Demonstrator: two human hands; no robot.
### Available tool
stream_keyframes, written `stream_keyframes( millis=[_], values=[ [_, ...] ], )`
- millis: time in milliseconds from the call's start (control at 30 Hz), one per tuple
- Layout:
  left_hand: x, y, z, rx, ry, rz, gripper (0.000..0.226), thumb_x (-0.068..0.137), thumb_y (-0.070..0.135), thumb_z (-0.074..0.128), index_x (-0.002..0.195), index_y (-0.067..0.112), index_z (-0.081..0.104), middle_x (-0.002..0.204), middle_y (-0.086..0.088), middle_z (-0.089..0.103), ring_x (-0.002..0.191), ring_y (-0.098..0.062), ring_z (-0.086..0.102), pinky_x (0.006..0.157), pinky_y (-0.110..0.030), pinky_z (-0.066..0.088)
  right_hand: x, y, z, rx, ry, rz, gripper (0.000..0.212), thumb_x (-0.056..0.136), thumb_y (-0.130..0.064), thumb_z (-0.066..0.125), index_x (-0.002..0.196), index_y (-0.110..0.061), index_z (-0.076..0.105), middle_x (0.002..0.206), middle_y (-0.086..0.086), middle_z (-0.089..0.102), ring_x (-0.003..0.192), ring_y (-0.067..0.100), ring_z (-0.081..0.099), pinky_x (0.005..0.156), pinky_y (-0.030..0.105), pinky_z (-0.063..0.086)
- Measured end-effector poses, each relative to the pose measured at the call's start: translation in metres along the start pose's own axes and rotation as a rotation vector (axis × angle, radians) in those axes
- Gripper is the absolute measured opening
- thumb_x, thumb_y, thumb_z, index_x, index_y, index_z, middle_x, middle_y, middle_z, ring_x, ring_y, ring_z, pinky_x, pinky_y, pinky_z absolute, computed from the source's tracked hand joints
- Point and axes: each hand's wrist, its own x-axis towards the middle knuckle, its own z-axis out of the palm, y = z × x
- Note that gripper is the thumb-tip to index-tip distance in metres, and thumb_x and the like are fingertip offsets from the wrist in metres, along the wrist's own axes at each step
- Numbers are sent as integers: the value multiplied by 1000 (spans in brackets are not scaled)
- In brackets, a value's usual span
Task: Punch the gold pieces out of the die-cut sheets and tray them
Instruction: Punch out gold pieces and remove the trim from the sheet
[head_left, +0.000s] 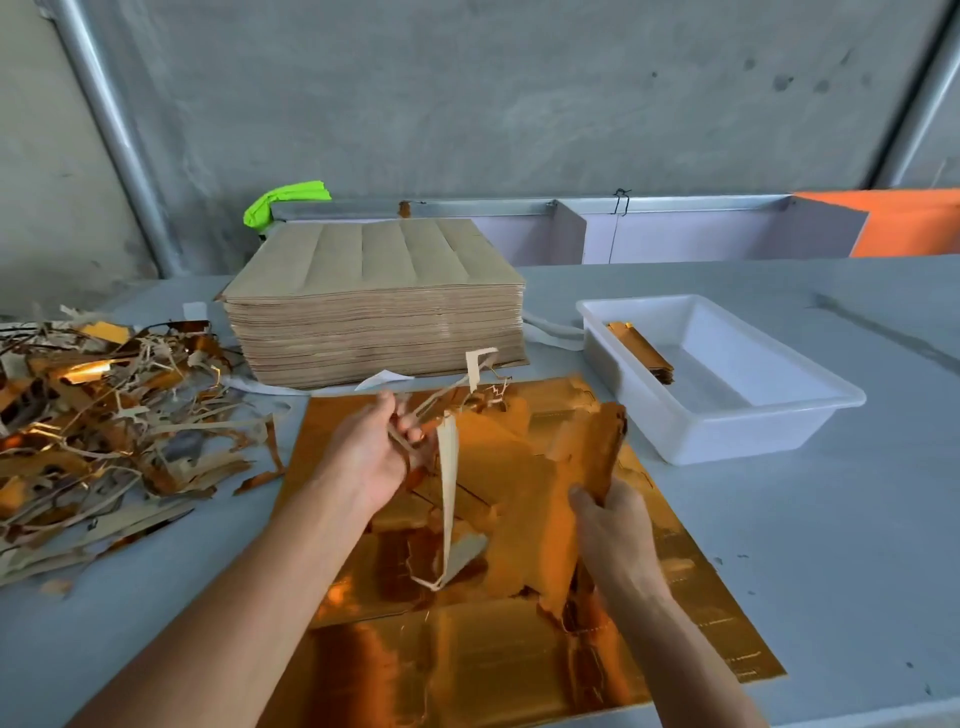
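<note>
A gold foil die-cut sheet lies flat on the table in front of me. My left hand grips a bundle of thin scrap strips that dangle above the sheet. My right hand holds a stack of punched gold pieces upright over the sheet. To the right stands a white plastic tray with a small stack of gold pieces leaning at its left end.
A tall stack of die-cut sheets, brown side up, stands behind the gold sheet. A heap of torn scrap strips covers the table's left side. A green object and an orange panel sit by the back wall.
</note>
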Motion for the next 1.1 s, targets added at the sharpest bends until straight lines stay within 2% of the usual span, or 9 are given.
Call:
stream_keyframes(
  millis=[167, 333, 400, 500, 600, 700, 867, 967, 1100],
  values=[
    [-6, -13, -8, 441, -118, -84, 43, 56, 34, 79, 85, 9, 59, 63, 3, 54, 54, -8, 44, 49, -22, 45, -4, -1, 24, -105, -85, -79, 18, 101, -18, 42, 91, -15, 56, 74, -1, 57, 58, 6, 54, 54, 17, 45],
    [-7, -22, -11, 842, -113, -186, 24, 73, 5, 76, 92, 6, 61, 74, -5, 65, 54, -11, 48, 46, -21, 41, -5, -5, 32, -232, -80, -171, 19, 101, -15, 40, 105, -8, 57, 92, 5, 62, 80, 16, 60, 77, 29, 55],
    [-6, -24, -7, 739, -135, -230, 15, 80, -2, 69, 92, 3, 60, 67, -5, 61, 46, -8, 41, 39, -17, 34, -4, -9, 33, -284, -111, -191, 18, 101, -14, 39, 104, -9, 56, 95, 6, 63, 84, 17, 62, 77, 28, 55],
    [-6, -26, 5, 631, -139, -125, 17, 85, 1, 64, 101, 1, 62, 69, -5, 60, 40, -4, 38, 36, -15, 30, 0, -15, 34, -251, -204, -108, 17, 99, -14, 41, 96, -10, 58, 95, 10, 65, 87, 22, 65, 79, 33, 56],
    [-5, -31, 16, 712, -174, 34, 17, 86, 11, 66, 103, 7, 66, 76, -1, 61, 48, -4, 43, 43, -16, 35, 0, -19, 32, -129, -300, -23, 19, 99, -15, 44, 93, -9, 61, 96, 14, 69, 91, 27, 67, 86, 43, 55],
    [-5, -38, 22, 631, -179, 37, 5, 88, 9, 64, 92, 8, 66, 72, -1, 58, 51, -6, 43, 43, -16, 34, -3, -19, 29, 129, -370, 33, 26, 100, -21, 45, 95, -5, 65, 96, 19, 70, 91, 33, 68, 89, 50, 53],
    [-10, -43, 20, 392, -237, -110, 17, 93, 10, 55, 88, 2, 69, 66, -1, 55, 42, -2, 40, 39, -14, 32, -9, -11, 31, 279, -445, 16, 12, 85, -17, 69, 95, -10, 69, 90, 7, 74, 85, 23, 71, 77, 36, 58],
    [-8, -32, 14, 423, -239, -41, 21, 95, 12, 51, 94, -2, 67, 70, -2, 54, 42, -2, 36, 37, -14, 30, -6, -7, 30, 284, -378, 159, 14, 82, -3, 69, 94, -11, 67, 85, 7, 74, 83, 25, 70, 79, 43, 56],
    [4, -7, -9, 277, -48, 74, 20, 96, 11, 50, 86, 2, 66, 68, -2, 58, 39, -3, 36, 31, -15, 26, 4, 7, 7, 237, -136, 289, 20, 87, -3, 63, 88, -19, 51, 93, 6, 65, 82, 22, 61, 84, 47, 53]
  ],
)
